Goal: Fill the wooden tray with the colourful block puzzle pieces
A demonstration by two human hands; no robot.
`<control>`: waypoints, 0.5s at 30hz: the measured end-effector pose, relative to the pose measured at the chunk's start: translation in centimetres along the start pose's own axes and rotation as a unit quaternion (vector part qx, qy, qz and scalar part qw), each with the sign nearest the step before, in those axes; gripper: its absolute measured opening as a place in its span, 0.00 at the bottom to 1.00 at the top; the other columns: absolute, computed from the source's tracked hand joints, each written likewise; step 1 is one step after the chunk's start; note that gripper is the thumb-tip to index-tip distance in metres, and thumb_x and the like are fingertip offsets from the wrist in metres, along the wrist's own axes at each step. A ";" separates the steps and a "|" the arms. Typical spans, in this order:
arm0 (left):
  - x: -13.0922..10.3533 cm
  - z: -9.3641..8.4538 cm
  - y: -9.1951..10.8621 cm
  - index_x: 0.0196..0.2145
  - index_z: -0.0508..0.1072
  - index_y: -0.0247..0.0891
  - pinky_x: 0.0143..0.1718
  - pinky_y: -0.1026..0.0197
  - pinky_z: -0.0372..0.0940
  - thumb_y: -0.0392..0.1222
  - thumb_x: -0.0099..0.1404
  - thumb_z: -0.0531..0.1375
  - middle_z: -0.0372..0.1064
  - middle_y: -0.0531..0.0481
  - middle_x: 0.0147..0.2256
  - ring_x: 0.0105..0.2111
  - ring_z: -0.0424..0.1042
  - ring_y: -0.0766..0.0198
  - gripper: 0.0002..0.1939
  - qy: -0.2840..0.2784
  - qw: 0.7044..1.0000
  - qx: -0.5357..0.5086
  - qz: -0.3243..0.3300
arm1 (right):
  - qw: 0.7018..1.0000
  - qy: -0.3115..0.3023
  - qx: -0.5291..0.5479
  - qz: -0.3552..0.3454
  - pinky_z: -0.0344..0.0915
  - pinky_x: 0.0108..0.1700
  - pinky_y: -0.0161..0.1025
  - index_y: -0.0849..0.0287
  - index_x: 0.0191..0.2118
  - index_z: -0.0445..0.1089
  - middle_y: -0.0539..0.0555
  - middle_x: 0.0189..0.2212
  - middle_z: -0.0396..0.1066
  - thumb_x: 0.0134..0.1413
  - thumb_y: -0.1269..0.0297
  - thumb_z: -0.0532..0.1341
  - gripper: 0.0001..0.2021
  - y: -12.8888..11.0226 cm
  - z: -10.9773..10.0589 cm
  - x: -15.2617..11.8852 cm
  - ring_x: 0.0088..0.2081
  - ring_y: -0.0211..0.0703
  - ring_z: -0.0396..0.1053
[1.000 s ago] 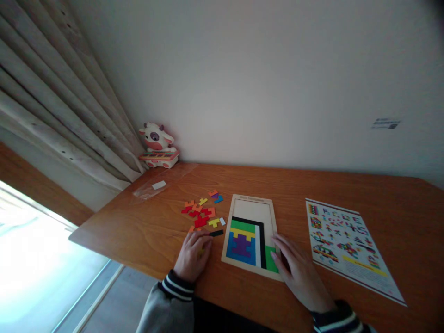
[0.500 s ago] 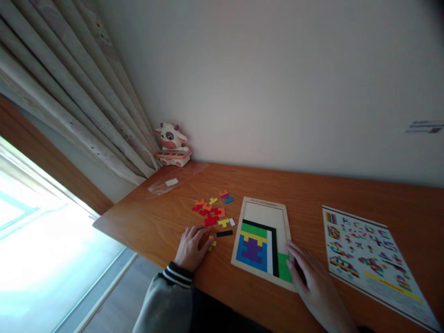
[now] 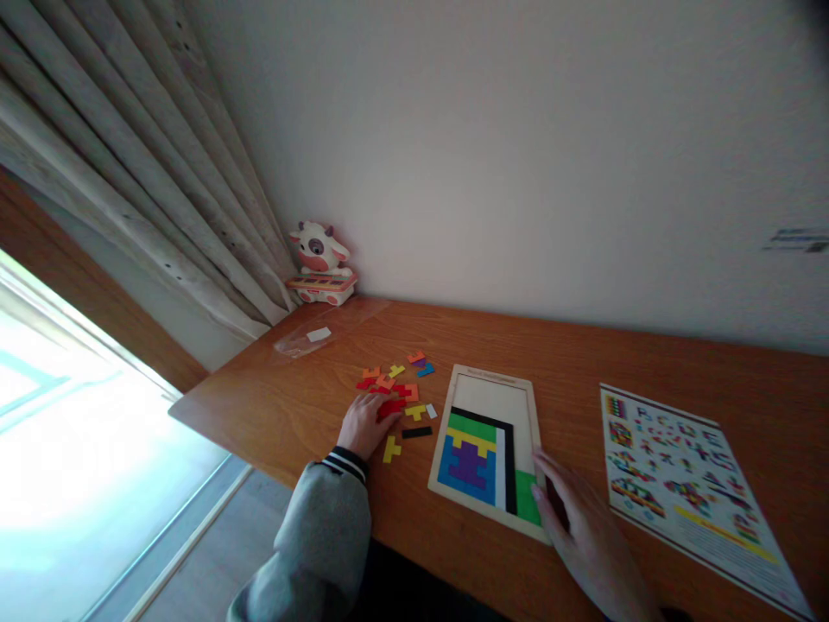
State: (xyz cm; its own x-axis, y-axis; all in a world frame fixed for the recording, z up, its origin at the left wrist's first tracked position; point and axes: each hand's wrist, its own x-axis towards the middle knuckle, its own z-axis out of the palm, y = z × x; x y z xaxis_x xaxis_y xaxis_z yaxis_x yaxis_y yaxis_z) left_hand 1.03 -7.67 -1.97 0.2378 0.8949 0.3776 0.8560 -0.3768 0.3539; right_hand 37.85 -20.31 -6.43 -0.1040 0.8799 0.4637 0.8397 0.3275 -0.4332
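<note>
My left hand (image 3: 367,424) rests on the near side of a loose pile of pieces, its fingers over a red piece (image 3: 391,408); whether it grips that piece is unclear. Just below lie a yellow piece (image 3: 391,449) and a black bar (image 3: 416,432). A wooden tray (image 3: 479,372) holds blue, purple, yellow, green, white and black pieces fitted together, with its upper part bare. My right hand (image 3: 573,527) lies at the tray's right edge, thumb and fingers apart, beside a green piece (image 3: 528,498) in the lower right corner.
A printed pattern sheet (image 3: 690,484) lies on the right of the wooden table (image 3: 557,345). At the back left are a clear plastic bag (image 3: 298,340) and a cow toy (image 3: 322,263) with a keyboard. A curtain (image 3: 161,164) hangs at the left.
My left hand has moved forward from the yellow piece to the red one, leaving the yellow piece uncovered. My right hand has stayed at the tray's edge.
</note>
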 end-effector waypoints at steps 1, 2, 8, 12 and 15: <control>0.0 0.1 -0.2 0.48 0.76 0.42 0.49 0.53 0.68 0.50 0.66 0.62 0.76 0.46 0.44 0.44 0.74 0.55 0.16 -0.001 1.000 -0.014 0.002 | 1.000 0.000 -0.002 0.001 0.66 0.58 0.56 0.56 0.61 0.59 0.61 0.58 0.68 0.66 0.56 0.52 0.21 0.0 0.0 0.0 0.57 0.54 0.67; 0.0 0.2 -0.4 0.47 0.76 0.43 0.49 0.53 0.69 0.49 0.66 0.62 0.76 0.47 0.44 0.44 0.74 0.56 0.14 -0.002 1.000 -0.027 0.002 | 1.000 0.000 -0.002 0.001 0.66 0.58 0.56 0.56 0.61 0.59 0.61 0.58 0.68 0.66 0.55 0.52 0.21 0.0 0.0 -0.1 0.57 0.54 0.67; -0.2 0.5 -0.9 0.42 0.77 0.41 0.46 0.54 0.70 0.46 0.65 0.64 0.77 0.48 0.41 0.41 0.75 0.57 0.09 0.007 0.998 -0.054 0.010 | 1.000 -0.001 -0.002 0.001 0.67 0.58 0.55 0.55 0.61 0.60 0.60 0.58 0.68 0.67 0.55 0.52 0.21 -0.1 -0.2 0.0 0.57 0.54 0.67; -0.3 0.5 -0.9 0.40 0.76 0.40 0.46 0.54 0.70 0.46 0.66 0.62 0.76 0.47 0.41 0.41 0.74 0.58 0.08 0.012 0.997 -0.062 0.039 | 1.000 -0.007 0.000 0.007 0.66 0.59 0.56 0.55 0.61 0.59 0.60 0.58 0.67 0.67 0.55 0.52 0.21 -0.3 -0.3 0.0 0.58 0.54 0.67; -0.2 0.4 -0.2 0.42 0.76 0.40 0.48 0.51 0.69 0.45 0.67 0.61 0.75 0.45 0.43 0.44 0.73 0.56 0.09 0.021 0.995 -0.062 0.079 | 1.000 -0.009 -0.001 0.003 0.66 0.59 0.56 0.55 0.61 0.59 0.60 0.59 0.67 0.67 0.55 0.52 0.21 -0.3 -0.3 0.0 0.58 0.54 0.66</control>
State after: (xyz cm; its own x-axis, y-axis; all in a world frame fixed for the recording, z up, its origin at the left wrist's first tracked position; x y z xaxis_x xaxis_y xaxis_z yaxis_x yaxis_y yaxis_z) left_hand 1.00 -7.61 -2.49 0.3424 0.8127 0.4714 0.7455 -0.5404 0.3901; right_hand 37.79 -20.54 -6.04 -0.1073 0.8879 0.4474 0.8413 0.3208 -0.4350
